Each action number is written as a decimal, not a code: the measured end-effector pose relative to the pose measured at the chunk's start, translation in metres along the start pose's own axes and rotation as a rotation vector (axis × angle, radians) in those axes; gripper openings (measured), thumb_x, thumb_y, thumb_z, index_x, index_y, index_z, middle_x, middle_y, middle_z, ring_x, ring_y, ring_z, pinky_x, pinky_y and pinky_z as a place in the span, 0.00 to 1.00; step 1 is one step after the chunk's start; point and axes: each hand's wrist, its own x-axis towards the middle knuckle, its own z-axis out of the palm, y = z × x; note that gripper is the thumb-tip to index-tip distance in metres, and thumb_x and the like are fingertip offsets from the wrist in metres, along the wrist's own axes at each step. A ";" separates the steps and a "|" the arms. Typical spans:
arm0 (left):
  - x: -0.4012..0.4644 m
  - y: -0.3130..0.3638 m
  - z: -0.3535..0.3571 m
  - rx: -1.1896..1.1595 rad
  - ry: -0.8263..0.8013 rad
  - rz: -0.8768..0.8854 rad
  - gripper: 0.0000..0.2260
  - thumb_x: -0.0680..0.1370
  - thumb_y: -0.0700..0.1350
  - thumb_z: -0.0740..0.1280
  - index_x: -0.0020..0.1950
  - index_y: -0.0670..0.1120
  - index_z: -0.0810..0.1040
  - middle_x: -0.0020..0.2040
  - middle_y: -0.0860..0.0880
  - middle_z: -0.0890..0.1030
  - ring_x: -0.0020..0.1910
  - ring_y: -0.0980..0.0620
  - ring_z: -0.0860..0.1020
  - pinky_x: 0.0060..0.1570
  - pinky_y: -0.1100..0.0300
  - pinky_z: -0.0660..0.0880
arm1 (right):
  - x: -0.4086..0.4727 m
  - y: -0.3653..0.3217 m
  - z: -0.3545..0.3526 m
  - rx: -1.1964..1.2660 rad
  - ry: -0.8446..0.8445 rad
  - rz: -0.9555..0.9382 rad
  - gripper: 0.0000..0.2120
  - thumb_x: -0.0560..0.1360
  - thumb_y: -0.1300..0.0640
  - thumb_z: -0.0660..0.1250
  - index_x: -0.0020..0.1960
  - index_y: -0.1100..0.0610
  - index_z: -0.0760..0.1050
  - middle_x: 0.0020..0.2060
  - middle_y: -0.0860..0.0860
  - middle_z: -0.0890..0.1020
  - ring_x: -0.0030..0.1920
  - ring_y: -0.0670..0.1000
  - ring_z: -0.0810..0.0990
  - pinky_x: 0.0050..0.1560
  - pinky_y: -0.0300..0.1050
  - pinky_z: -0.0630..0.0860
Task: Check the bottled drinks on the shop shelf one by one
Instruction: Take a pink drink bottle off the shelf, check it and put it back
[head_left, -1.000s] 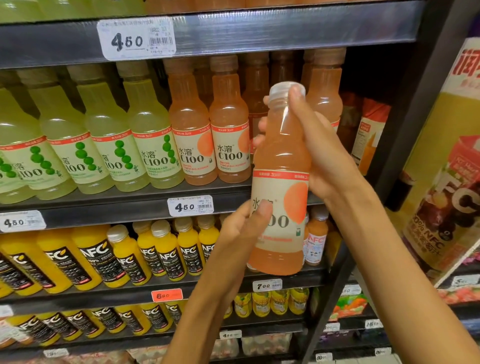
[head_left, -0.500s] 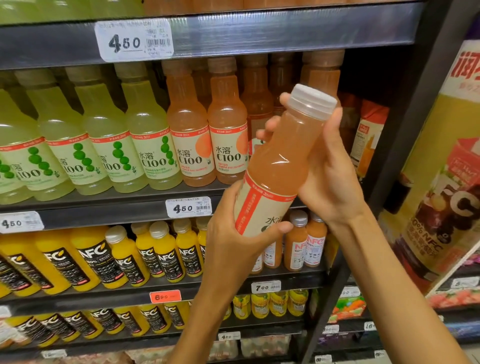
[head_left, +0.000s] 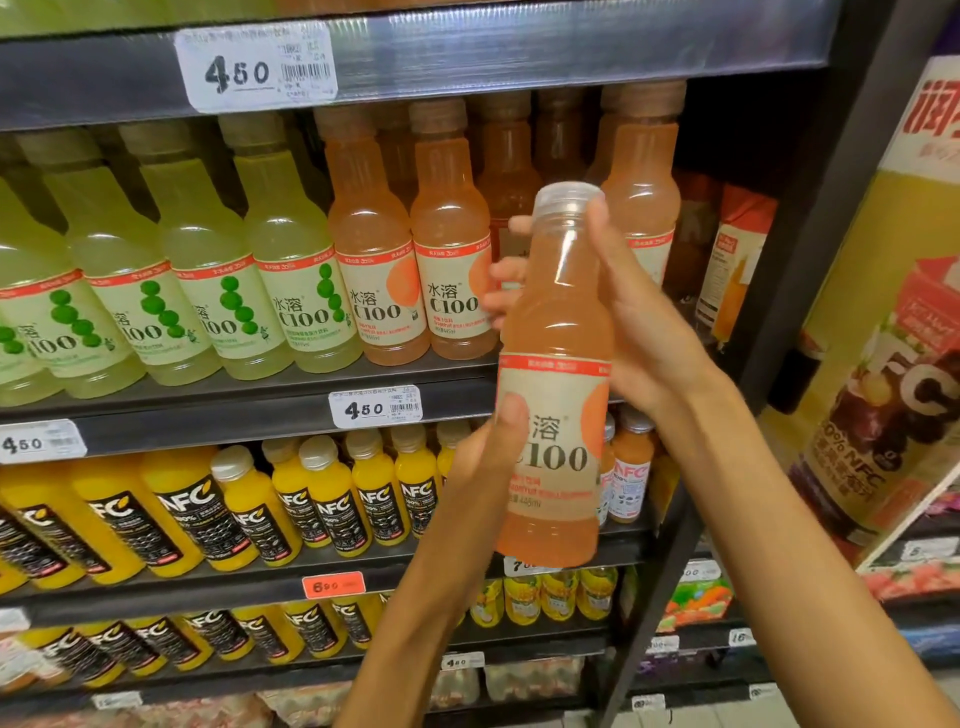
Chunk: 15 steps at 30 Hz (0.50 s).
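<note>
Both hands, left hand (head_left: 485, 467) and right hand (head_left: 639, 317), grip the upright orange bottle (head_left: 553, 374) for inspection; next, probably reshelving it in the gap on the shelf (head_left: 260, 410).

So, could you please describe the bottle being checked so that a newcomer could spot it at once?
Find the shelf lined with green and orange C100 drinks. In front of its right end, both hands hold one orange C100 bottle upright. Unlike its shelved neighbours, it is off the shelf, left hand on the label, right hand at the neck.
</note>
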 end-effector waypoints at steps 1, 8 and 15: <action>-0.001 0.002 0.002 -0.020 -0.010 -0.049 0.30 0.66 0.74 0.59 0.54 0.56 0.82 0.50 0.48 0.85 0.51 0.50 0.83 0.52 0.53 0.80 | 0.001 0.002 0.001 0.048 -0.006 0.033 0.22 0.79 0.43 0.52 0.60 0.59 0.72 0.42 0.56 0.82 0.44 0.55 0.83 0.49 0.49 0.80; 0.003 0.014 -0.004 -0.078 -0.115 -0.168 0.34 0.69 0.69 0.53 0.66 0.51 0.75 0.57 0.46 0.83 0.58 0.49 0.81 0.59 0.49 0.76 | 0.005 -0.004 0.000 0.048 0.104 0.100 0.20 0.78 0.41 0.59 0.53 0.58 0.74 0.35 0.54 0.81 0.37 0.55 0.83 0.41 0.47 0.81; -0.002 0.016 0.007 -0.432 -0.139 -0.145 0.34 0.73 0.65 0.57 0.68 0.41 0.72 0.54 0.38 0.82 0.50 0.41 0.82 0.54 0.44 0.78 | 0.010 -0.009 0.001 0.119 0.191 0.247 0.20 0.80 0.46 0.58 0.59 0.63 0.72 0.38 0.58 0.83 0.41 0.55 0.85 0.48 0.53 0.81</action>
